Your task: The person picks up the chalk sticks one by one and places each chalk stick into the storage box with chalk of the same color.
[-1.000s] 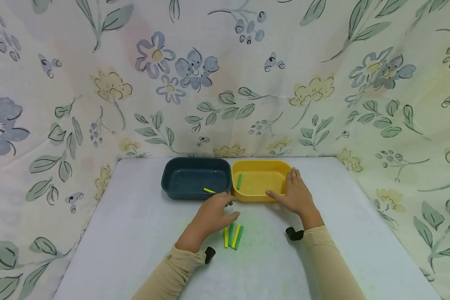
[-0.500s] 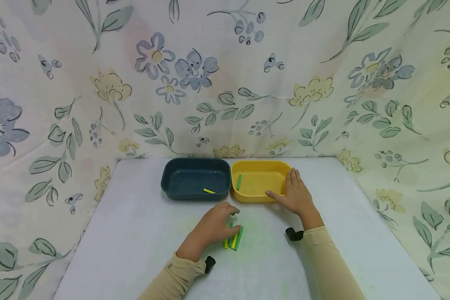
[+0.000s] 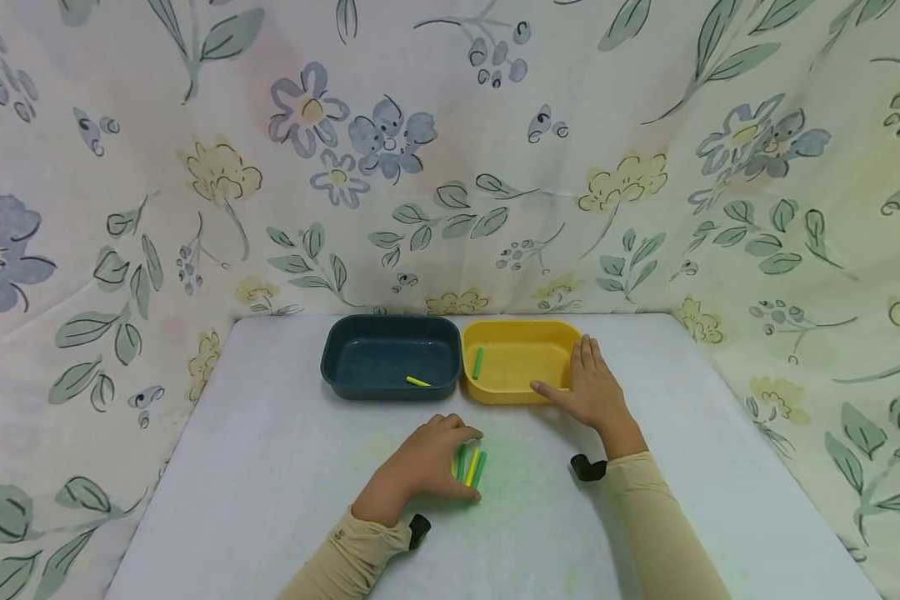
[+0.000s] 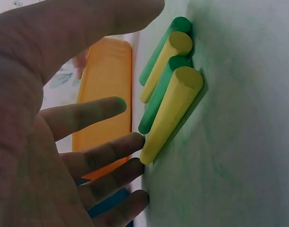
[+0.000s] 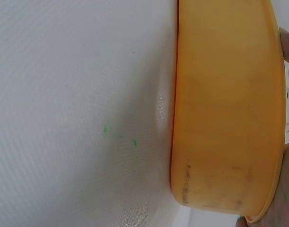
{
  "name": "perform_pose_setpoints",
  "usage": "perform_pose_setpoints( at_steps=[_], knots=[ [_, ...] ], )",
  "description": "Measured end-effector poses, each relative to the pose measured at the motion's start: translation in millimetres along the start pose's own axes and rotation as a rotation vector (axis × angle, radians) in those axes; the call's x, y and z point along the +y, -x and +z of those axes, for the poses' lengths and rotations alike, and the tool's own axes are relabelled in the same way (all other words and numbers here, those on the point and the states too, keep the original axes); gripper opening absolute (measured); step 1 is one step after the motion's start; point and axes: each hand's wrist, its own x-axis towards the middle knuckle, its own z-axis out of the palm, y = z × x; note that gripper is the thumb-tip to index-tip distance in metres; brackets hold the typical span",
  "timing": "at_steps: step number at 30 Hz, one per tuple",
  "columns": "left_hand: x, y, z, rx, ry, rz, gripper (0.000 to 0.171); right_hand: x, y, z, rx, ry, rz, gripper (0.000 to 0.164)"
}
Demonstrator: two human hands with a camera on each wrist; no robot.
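My left hand (image 3: 423, 460) hovers around two yellow and two green chalk sticks lying side by side on the table. In the left wrist view its fingers are extended, the thumb is spread apart, and some fingertips are near or at the end of the closest yellow chalk (image 4: 171, 116). Beside that lie a green chalk (image 4: 158, 97), another yellow chalk (image 4: 167, 66) and another green chalk (image 4: 156, 56). Nothing is gripped. With straight fingers, my right hand (image 3: 594, 392) rests on the right side of a yellow tray (image 3: 528, 367), thumb at its front rim.
A dark blue tray (image 3: 382, 362) stands against the yellow tray's left side, with a yellow chalk (image 3: 418, 382) inside. One green chalk (image 3: 478, 363) lies in the yellow tray. Behind the white table (image 3: 270, 467) hangs a floral cloth (image 3: 450, 125). Green dust marks the tabletop.
My left hand has drawn back from the trays' front edge toward me and lowered around the chalk sticks, its thumb now on their near side. The right hand has stayed on the yellow tray.
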Motion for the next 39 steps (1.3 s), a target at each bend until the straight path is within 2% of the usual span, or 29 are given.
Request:
perform_pose_setpoints(
  at_steps=[10,29,39],
  knots=[
    [0.2,4.0,1.5,-0.01,0.004,0.036,0.083,-0.6,0.9,-1.9,-0.001,0.008,-0.009,0.134],
    [-4.2,-0.1,4.9,-0.041,-0.023,0.031,0.069,-0.7,0.8,-0.3,0.006,0.006,-0.014,0.133],
    [0.7,1.8,1.2,-0.039,-0.008,0.028,0.068,-1.8,0.2,-0.4,0.004,0.011,-0.011,0.133]
  ],
)
